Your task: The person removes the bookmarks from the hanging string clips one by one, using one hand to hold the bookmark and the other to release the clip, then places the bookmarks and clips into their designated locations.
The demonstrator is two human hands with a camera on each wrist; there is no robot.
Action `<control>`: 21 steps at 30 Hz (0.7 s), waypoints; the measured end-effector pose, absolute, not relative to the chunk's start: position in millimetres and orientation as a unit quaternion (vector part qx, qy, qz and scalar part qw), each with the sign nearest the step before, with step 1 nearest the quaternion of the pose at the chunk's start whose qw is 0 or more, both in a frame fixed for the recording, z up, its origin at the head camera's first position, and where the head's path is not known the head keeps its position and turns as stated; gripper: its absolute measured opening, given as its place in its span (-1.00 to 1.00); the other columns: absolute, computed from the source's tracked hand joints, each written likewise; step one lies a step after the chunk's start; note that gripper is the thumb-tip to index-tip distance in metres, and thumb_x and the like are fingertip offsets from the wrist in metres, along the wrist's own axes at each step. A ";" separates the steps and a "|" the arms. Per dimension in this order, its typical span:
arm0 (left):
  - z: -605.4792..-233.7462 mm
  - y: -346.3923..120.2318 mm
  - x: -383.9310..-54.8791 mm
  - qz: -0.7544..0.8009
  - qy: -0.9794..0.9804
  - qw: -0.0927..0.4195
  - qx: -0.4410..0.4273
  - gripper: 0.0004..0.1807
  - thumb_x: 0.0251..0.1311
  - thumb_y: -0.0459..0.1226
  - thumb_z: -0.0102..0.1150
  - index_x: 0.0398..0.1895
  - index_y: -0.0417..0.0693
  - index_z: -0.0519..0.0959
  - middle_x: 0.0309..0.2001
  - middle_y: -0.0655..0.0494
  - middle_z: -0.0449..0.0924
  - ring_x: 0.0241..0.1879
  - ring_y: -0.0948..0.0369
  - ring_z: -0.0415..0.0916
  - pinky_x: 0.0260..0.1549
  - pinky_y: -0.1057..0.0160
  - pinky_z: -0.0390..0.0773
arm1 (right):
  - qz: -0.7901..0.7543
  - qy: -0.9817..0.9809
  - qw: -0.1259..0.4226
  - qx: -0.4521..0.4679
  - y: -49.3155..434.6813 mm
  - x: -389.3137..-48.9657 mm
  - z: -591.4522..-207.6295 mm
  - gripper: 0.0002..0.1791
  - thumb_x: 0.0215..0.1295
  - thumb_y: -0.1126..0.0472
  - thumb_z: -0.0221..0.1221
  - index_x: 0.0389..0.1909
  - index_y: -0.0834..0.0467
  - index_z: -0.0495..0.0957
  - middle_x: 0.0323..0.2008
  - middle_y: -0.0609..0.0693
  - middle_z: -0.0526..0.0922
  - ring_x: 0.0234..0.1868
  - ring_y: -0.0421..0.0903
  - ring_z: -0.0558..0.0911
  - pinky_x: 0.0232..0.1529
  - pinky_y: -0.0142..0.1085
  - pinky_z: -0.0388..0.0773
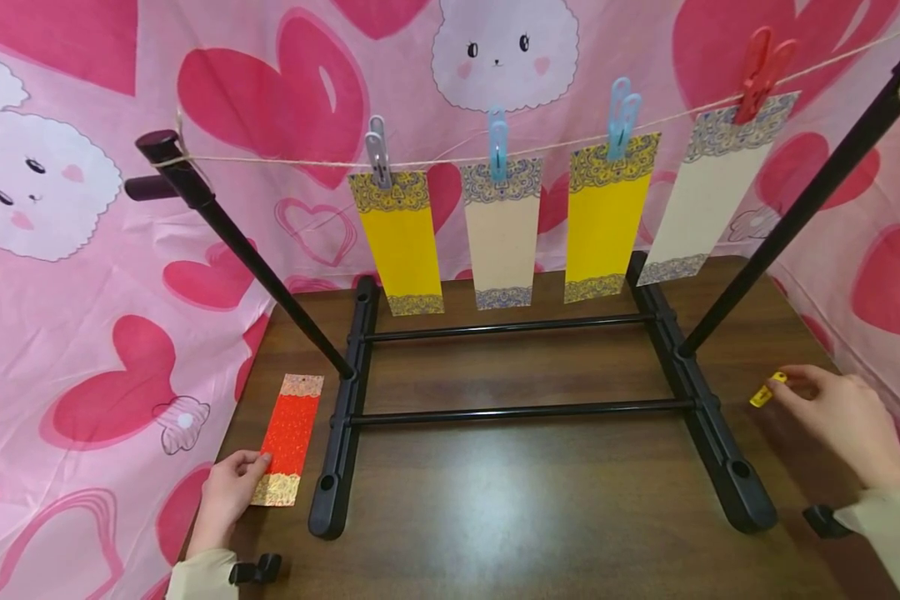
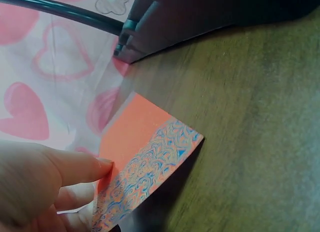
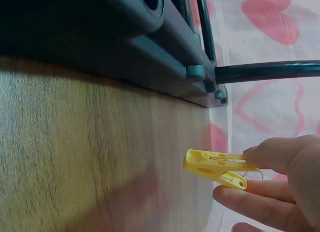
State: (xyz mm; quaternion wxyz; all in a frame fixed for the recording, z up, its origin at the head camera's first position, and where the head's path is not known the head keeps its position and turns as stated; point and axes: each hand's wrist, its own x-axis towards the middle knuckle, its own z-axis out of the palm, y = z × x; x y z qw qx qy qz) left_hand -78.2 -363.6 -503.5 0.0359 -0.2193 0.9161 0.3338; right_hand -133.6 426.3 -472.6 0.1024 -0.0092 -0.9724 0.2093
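Note:
At the table's left side my left hand (image 1: 228,492) pinches a red card (image 1: 291,433) with patterned bands at both ends, thumb on its face near the lower edge. In the left wrist view the card (image 2: 145,142) tilts, its near edge raised over the wood. Over on the right, my right hand (image 1: 843,417) holds a yellow clothespin (image 1: 767,390) between thumb and fingers. The right wrist view shows the clothespin (image 3: 215,167) gripped by its handle ends, its tip pointing away from the fingers.
A black rack (image 1: 521,411) stands on the wooden table (image 1: 495,500). Along its string (image 1: 270,161) hang two yellow cards (image 1: 401,250) and two pale cards (image 1: 502,242), held by grey (image 1: 378,150), blue (image 1: 498,146) and red (image 1: 761,79) clothespins. Pink heart-patterned cloth (image 1: 217,83) surrounds it.

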 end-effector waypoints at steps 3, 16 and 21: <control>-503.3 -364.0 -77.2 0.331 0.917 0.040 -0.220 -0.62 0.44 -0.18 0.22 -0.07 -0.44 0.60 -0.35 -0.09 0.71 -0.33 0.13 0.46 -0.37 0.20 0.39 | 0.203 -0.975 0.091 -0.017 428.1 -134.1 -473.4 -0.56 0.36 0.06 0.29 -0.10 0.43 0.64 -0.31 0.42 0.73 -0.28 0.54 0.61 -0.47 0.09 0.48; -499.9 -364.9 -75.6 0.318 0.921 0.049 -0.219 -0.59 0.40 -0.14 0.27 -0.09 -0.42 0.61 -0.33 -0.12 0.74 -0.34 0.13 0.52 -0.38 0.20 0.43 | 0.196 -0.977 0.074 -0.028 433.5 -132.4 -475.1 -0.51 0.41 0.05 0.26 -0.08 0.49 0.59 -0.30 0.44 0.71 -0.26 0.52 0.59 -0.40 0.06 0.45; -499.4 -365.8 -76.4 0.313 0.923 0.053 -0.218 -0.60 0.42 -0.14 0.24 -0.08 -0.41 0.61 -0.32 -0.14 0.74 -0.28 0.02 0.55 -0.36 0.19 0.42 | 0.194 -0.978 0.073 -0.025 433.7 -132.8 -476.1 -0.50 0.42 0.03 0.25 -0.07 0.47 0.60 -0.31 0.41 0.72 -0.24 0.54 0.58 -0.37 0.12 0.44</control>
